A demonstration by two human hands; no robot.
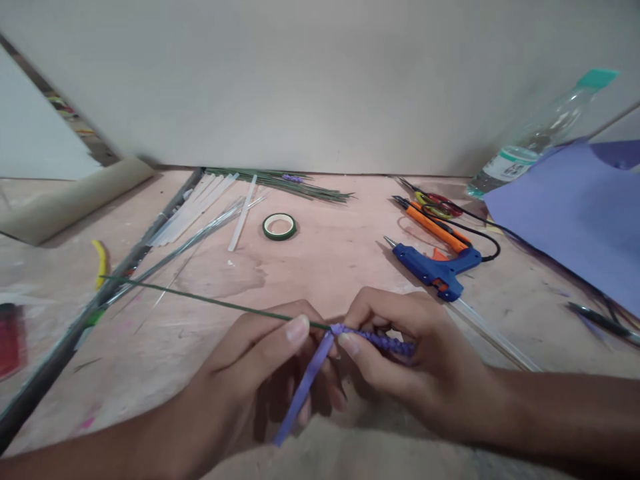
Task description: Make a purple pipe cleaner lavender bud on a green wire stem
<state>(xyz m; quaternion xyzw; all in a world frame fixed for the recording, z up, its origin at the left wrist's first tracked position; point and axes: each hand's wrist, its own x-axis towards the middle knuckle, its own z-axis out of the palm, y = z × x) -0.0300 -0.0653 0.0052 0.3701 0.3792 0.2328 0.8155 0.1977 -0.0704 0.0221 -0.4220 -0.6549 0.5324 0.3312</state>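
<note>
A thin green stem wire (200, 298) runs from the left into my left hand (273, 350), whose thumb and fingers pinch it. Its right end is wrapped in twisted purple paper (385, 341), and my right hand (415, 347) closes on that wrapped part with thumb and forefinger. From the join between my hands a loose purple strip (305, 390) hangs down to the left, its lower end free. Some of the fingers of both hands are hidden behind the thumbs and palms.
Beyond my hands lie a roll of green tape (279, 227), several glue sticks (200, 207) and a bundle of green wires (290, 187). At right are a blue glue gun (430, 263), an orange-handled tool (435, 227), scissors (440, 205), a bottle (530, 147) and purple paper (575, 207).
</note>
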